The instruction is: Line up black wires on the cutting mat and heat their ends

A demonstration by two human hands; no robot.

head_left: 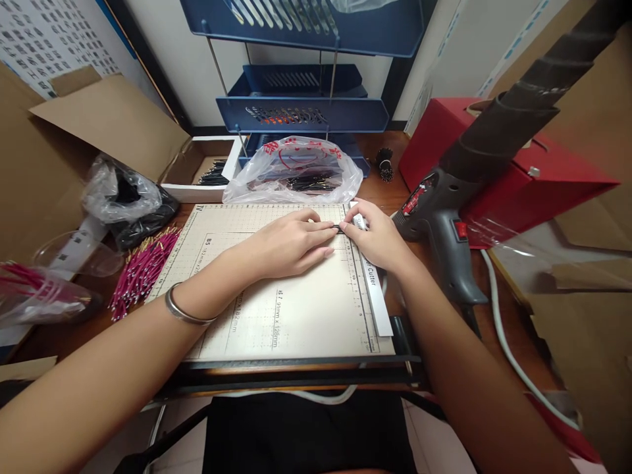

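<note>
On the cream gridded board of a paper cutter [320,309], my left hand [291,247] lies palm down, fingers close together, its fingertips holding a thin black wire [338,228]. Most of that wire is hidden beneath the fingers. My right hand [378,237] pinches its right end between thumb and forefinger, over the upper right edge of the board. Under the right wrist runs a white strip [378,306] with printed lettering. A clear plastic bag [296,174] holding dark wires lies just behind the board.
Magenta wires [143,270] lie beside the board's left edge. A white box [190,192] stands behind, near blue shelf trays [301,115]. To the right are a grey heat gun [454,230], a red box [538,171] and a white cable [508,349]. A black wire bundle [385,164] stands at the back.
</note>
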